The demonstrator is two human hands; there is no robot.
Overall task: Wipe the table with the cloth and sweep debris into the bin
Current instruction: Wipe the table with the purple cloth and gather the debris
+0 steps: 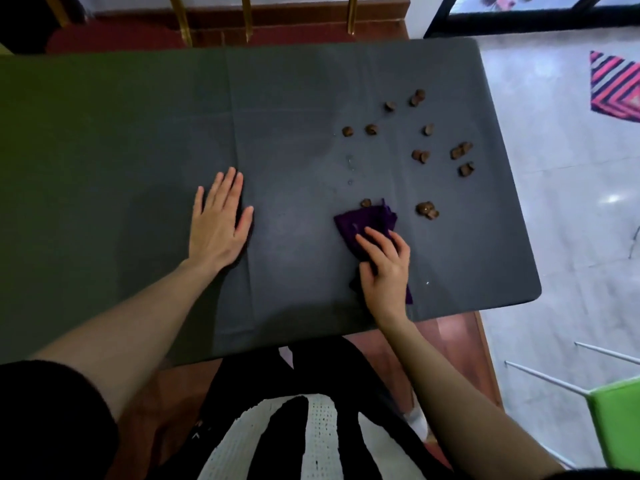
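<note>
A dark grey table fills the view. My right hand presses a purple cloth onto it near the front right, fingers curled over the fabric. Several brown debris pieces lie scattered beyond and right of the cloth. One piece touches the cloth's far edge, and a small cluster sits just to its right. A few water drops glisten left of the debris. My left hand rests flat on the table's middle, fingers spread, holding nothing. No bin is in view.
The table's right edge drops to a pale tiled floor. A green object with white legs stands at the lower right. A striped mat lies on the floor at the far right. Gold chair legs stand behind the table.
</note>
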